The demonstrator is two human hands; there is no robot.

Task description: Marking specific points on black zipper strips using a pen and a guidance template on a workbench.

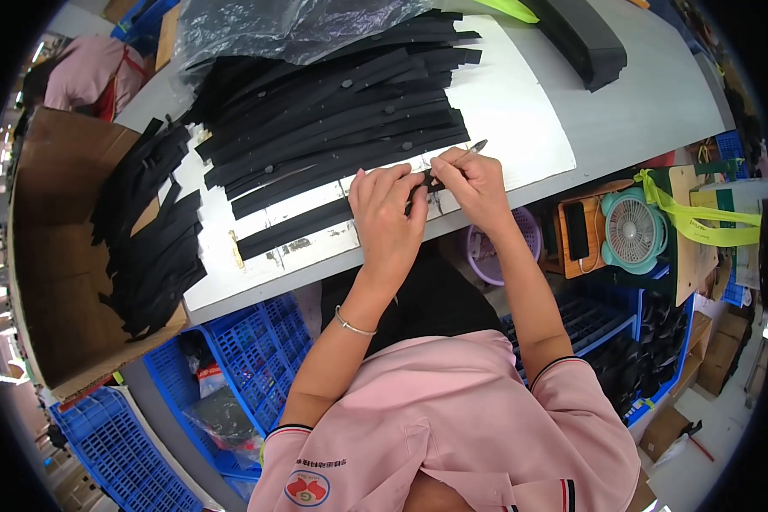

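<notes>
A black fabric strip [294,232] lies flat along the near edge of a white board [520,128]. With bent fingers, my left hand [388,213] presses on the strip close to its right end. My right hand [478,188] is closed round a pen [478,148], whose upper end sticks out above the fingers. Its tip is hidden by my fingers beside the strip. Both hands almost touch. Beyond them, a stack of many similar black strips [341,107] covers much of the board, with small dark round bits on top.
A cardboard box [55,256] at the left has black strips hanging over its edge. Clear plastic sheeting [290,30] covers the far strips. A long black part [580,43] lies at the far right. Below are blue crates [256,358], a purple basket [520,239] and a teal fan [633,229].
</notes>
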